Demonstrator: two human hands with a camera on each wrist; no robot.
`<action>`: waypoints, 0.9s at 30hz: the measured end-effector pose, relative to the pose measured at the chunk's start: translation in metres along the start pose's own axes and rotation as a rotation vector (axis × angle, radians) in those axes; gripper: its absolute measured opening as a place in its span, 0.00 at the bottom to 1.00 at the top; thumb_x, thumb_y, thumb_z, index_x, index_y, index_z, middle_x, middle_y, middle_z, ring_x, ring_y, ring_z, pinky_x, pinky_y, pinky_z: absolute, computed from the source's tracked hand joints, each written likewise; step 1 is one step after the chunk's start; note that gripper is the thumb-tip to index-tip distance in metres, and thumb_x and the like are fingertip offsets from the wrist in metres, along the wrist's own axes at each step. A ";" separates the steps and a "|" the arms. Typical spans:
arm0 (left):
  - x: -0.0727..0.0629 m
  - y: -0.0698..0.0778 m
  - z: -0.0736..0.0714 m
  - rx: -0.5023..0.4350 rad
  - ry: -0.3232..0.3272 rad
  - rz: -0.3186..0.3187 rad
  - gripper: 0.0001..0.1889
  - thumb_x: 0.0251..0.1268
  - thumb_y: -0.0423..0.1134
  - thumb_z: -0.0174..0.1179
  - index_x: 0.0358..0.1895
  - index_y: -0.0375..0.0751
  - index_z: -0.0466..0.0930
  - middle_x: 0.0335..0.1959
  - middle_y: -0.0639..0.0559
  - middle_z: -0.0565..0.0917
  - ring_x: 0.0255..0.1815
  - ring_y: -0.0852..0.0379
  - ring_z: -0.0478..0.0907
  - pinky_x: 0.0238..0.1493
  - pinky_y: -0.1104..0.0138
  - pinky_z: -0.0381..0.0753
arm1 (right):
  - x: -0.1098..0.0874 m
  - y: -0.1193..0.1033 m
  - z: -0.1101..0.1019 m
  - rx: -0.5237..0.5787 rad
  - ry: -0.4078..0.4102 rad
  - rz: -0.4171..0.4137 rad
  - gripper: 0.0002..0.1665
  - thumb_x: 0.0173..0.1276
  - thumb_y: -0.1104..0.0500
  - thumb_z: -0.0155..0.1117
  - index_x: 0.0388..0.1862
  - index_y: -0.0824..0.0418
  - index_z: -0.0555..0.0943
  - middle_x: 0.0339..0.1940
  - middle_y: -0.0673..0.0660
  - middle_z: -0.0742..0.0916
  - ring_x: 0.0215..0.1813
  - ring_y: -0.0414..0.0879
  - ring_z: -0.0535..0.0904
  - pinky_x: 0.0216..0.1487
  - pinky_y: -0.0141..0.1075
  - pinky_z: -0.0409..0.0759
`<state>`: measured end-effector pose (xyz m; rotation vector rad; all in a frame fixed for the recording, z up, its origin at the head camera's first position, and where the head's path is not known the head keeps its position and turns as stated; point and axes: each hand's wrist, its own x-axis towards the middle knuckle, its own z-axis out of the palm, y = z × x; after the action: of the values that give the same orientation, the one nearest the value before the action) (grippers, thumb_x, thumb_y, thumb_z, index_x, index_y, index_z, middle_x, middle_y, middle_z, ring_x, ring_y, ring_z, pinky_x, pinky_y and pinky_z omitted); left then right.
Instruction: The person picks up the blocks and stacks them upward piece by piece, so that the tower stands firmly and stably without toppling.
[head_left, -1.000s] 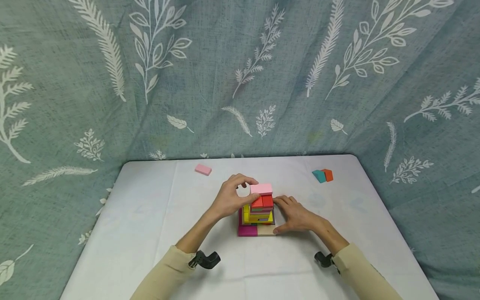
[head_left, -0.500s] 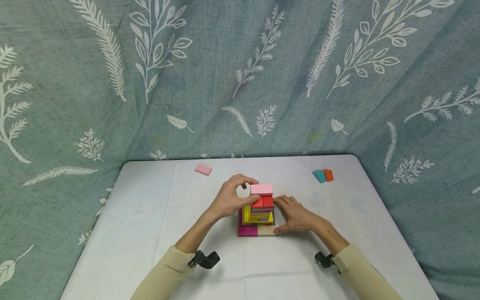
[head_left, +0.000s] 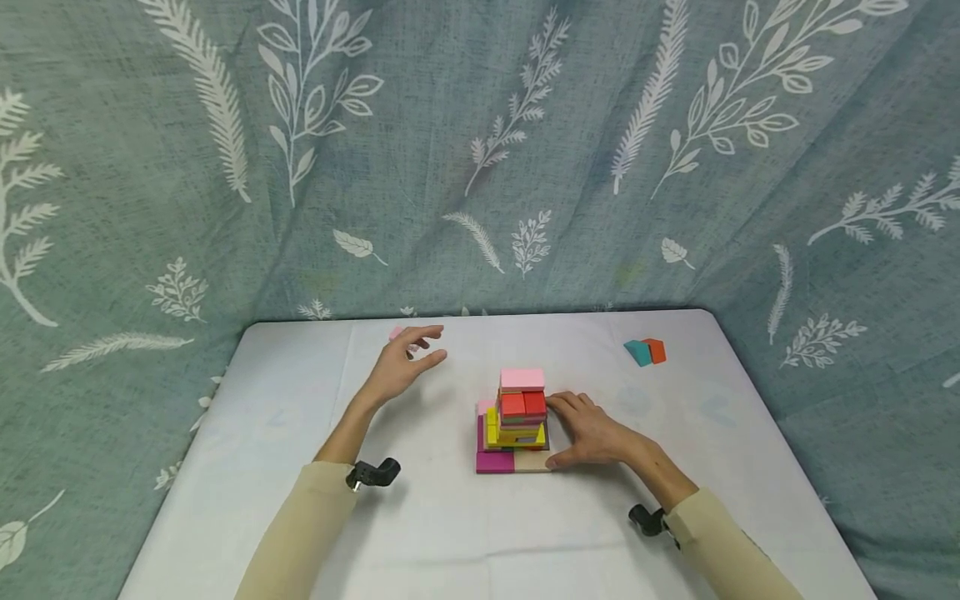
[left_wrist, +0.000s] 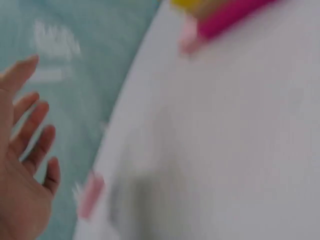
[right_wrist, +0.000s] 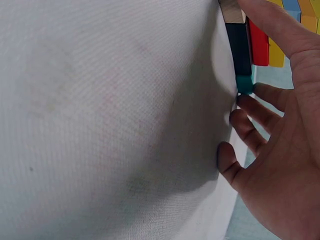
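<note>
A stacked tower of coloured blocks (head_left: 517,435) stands mid-table, with a pink block (head_left: 522,380) on top of two red blocks (head_left: 523,406). To its left, my left hand (head_left: 396,367) is in the air with nothing in it, fingers spread and loosely bent. Partly behind that hand lies another pink block (left_wrist: 91,196), near the far table edge. My right hand (head_left: 588,432) rests at the tower's right side. In the right wrist view its thumb is by a pale wooden block (right_wrist: 232,12), and its fingertips are by a teal block (right_wrist: 244,84).
At the back right a teal block (head_left: 639,352) and an orange block (head_left: 656,351) lie side by side on the white table (head_left: 300,400). A patterned green cloth (head_left: 420,142) hangs behind and around the table.
My left hand has left the tower's top and moved left and back, toward the far pink block. The top pink block stays on the tower. My right hand has not moved.
</note>
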<state>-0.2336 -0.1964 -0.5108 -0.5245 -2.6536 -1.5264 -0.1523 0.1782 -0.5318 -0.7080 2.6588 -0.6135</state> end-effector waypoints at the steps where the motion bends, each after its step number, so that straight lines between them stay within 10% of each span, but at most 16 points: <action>1: 0.001 -0.011 -0.005 0.012 0.015 -0.044 0.30 0.68 0.52 0.66 0.70 0.51 0.74 0.63 0.46 0.76 0.60 0.40 0.73 0.59 0.43 0.69 | 0.000 0.000 0.000 -0.003 -0.002 -0.001 0.62 0.46 0.32 0.80 0.77 0.51 0.64 0.73 0.54 0.69 0.71 0.54 0.63 0.70 0.57 0.66; 10: 0.005 -0.070 -0.025 0.122 0.078 -0.259 0.39 0.71 0.46 0.64 0.79 0.40 0.56 0.78 0.37 0.55 0.65 0.37 0.67 0.63 0.45 0.69 | 0.000 0.001 -0.001 -0.013 -0.008 0.002 0.62 0.46 0.32 0.80 0.76 0.51 0.64 0.73 0.54 0.70 0.71 0.55 0.63 0.70 0.58 0.66; 19: 0.020 -0.076 -0.022 0.266 0.069 -0.266 0.36 0.71 0.39 0.62 0.78 0.37 0.59 0.75 0.35 0.63 0.62 0.35 0.70 0.62 0.45 0.71 | 0.001 0.003 0.000 -0.014 -0.003 -0.003 0.63 0.46 0.31 0.80 0.76 0.52 0.64 0.73 0.55 0.70 0.71 0.55 0.64 0.70 0.58 0.65; 27: 0.015 -0.074 -0.015 0.315 0.143 -0.237 0.23 0.67 0.40 0.67 0.63 0.38 0.79 0.53 0.38 0.77 0.46 0.44 0.71 0.47 0.53 0.69 | 0.000 0.003 0.001 0.001 -0.003 -0.005 0.63 0.45 0.31 0.80 0.77 0.53 0.64 0.73 0.55 0.70 0.70 0.56 0.64 0.70 0.59 0.65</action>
<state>-0.2722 -0.2394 -0.5614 -0.0829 -2.8404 -1.1026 -0.1535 0.1801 -0.5338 -0.7152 2.6549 -0.6151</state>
